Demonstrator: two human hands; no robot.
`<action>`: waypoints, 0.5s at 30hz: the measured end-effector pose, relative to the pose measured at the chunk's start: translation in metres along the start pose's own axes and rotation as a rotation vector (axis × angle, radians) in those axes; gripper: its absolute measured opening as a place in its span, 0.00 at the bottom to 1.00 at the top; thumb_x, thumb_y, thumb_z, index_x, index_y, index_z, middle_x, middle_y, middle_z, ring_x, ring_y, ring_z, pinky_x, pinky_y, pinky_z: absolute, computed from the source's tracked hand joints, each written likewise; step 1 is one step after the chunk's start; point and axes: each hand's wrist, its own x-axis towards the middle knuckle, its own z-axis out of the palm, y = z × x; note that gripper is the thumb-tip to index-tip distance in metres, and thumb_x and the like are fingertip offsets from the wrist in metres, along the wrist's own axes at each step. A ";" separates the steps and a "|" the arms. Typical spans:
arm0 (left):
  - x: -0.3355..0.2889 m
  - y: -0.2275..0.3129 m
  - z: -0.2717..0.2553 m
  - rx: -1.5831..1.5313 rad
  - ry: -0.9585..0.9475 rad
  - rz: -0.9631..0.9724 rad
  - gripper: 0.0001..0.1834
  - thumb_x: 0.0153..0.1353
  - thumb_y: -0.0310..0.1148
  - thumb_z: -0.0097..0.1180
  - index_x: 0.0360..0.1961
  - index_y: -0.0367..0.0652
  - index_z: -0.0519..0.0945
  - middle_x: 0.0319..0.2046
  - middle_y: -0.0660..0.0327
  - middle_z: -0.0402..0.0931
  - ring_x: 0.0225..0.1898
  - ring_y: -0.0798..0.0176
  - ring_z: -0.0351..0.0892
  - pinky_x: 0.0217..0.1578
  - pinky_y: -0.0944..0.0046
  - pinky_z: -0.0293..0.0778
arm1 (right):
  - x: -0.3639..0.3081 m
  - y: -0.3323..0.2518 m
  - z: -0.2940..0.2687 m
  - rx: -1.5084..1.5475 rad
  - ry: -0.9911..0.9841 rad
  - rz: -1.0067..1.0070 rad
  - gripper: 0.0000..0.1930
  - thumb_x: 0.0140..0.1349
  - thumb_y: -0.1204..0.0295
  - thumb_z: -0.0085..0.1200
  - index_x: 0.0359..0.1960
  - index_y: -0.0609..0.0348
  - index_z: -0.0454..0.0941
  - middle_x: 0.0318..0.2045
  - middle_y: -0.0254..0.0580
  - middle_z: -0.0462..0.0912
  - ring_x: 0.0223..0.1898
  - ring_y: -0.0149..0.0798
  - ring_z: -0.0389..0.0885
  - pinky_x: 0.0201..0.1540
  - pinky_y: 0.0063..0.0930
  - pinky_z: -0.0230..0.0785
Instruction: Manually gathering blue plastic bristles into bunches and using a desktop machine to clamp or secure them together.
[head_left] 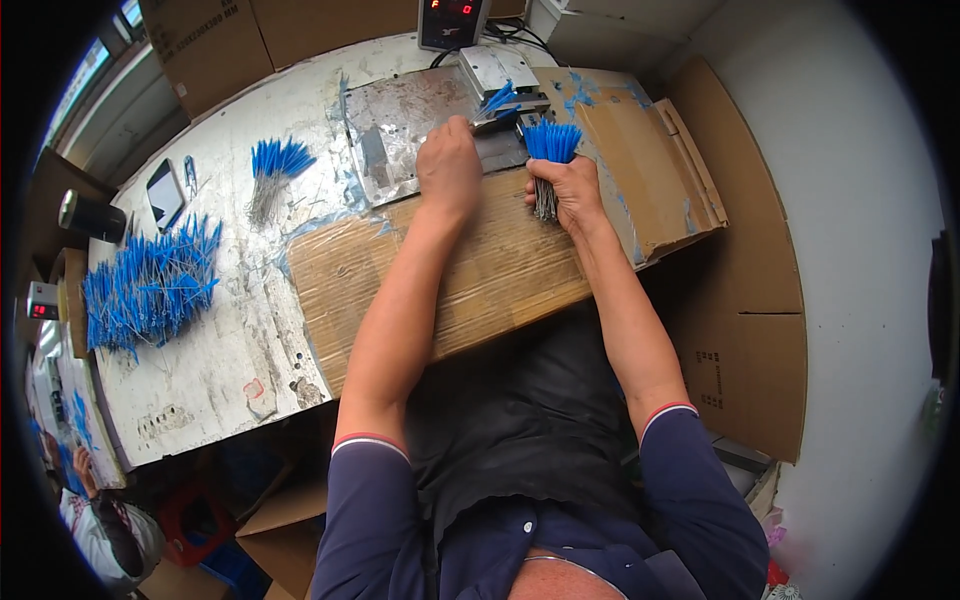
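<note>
My right hand [568, 188] is closed round an upright bundle of thin metal wire pieces with blue ends [553, 142]. The blue ends spread above my fist and the bare metal shafts show below it. My left hand [448, 165] is over the metal plate [400, 115], slightly blurred, its fingers curled together near a few loose blue-ended wire pieces [500, 100]. Whatever its fingertips may hold is hidden. Those loose pieces lie by a small metal machine [497, 70] at the back of the bench.
On the white bench [240, 350] lie a small bunch [275, 175] and a large heap [150, 288] of blue-ended pieces. A phone [165, 194] and a black cylinder [90, 216] stand left. Cardboard [430, 290] covers the front edge. A person [110, 530] is at far left.
</note>
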 end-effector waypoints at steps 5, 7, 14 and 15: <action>0.002 0.003 -0.003 -0.156 0.024 -0.112 0.07 0.73 0.32 0.50 0.41 0.41 0.77 0.31 0.53 0.84 0.33 0.49 0.84 0.35 0.51 0.77 | 0.000 -0.002 0.005 0.031 -0.031 0.004 0.07 0.55 0.77 0.67 0.29 0.67 0.81 0.20 0.42 0.83 0.17 0.34 0.82 0.18 0.28 0.79; 0.004 0.008 -0.004 -0.246 0.029 -0.132 0.08 0.74 0.34 0.50 0.42 0.42 0.78 0.31 0.54 0.85 0.31 0.51 0.85 0.34 0.53 0.78 | 0.002 -0.001 0.005 0.076 -0.090 0.043 0.08 0.55 0.77 0.68 0.32 0.66 0.81 0.22 0.41 0.83 0.18 0.34 0.83 0.18 0.27 0.79; 0.002 0.019 -0.004 -0.651 -0.101 -0.291 0.08 0.74 0.32 0.53 0.45 0.39 0.80 0.29 0.57 0.84 0.27 0.65 0.84 0.30 0.63 0.78 | 0.001 0.000 0.008 0.017 -0.175 0.082 0.08 0.57 0.76 0.68 0.34 0.63 0.80 0.23 0.38 0.81 0.19 0.32 0.82 0.20 0.26 0.78; 0.002 0.021 -0.007 -0.666 -0.114 -0.299 0.07 0.73 0.31 0.54 0.46 0.39 0.80 0.28 0.57 0.84 0.27 0.66 0.83 0.30 0.63 0.77 | 0.000 0.002 0.008 0.055 -0.157 0.072 0.08 0.56 0.77 0.68 0.34 0.63 0.80 0.23 0.39 0.82 0.19 0.32 0.83 0.19 0.26 0.78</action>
